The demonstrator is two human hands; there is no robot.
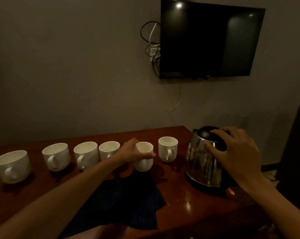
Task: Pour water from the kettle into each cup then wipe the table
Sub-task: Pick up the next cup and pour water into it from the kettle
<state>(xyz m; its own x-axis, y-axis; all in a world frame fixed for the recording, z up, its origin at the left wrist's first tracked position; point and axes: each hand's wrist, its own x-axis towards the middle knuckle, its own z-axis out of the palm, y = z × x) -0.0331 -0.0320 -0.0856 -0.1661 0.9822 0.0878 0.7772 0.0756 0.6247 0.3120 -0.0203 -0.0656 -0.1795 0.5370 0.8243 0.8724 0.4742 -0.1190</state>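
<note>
The kettle [204,163] stands at the right end of the table [42,190], and the right hand [235,152] rests on its top with spread fingers. The left hand [132,150] grips a cup [144,165]. The smooth steel is probably heavy and slippery, so the handle seems the safer hold.

Left hand [133,150] gripping cup [145,163], right hand [235,149] on kettle [202,163], dark cloth [128,200]

Six white cups [85,155] stand upright in a row, handles at six o'clock. Steel kettle [200,164], black lid, upright at their three o'clock; dark cloth [128,200] lies spread at six.
</note>
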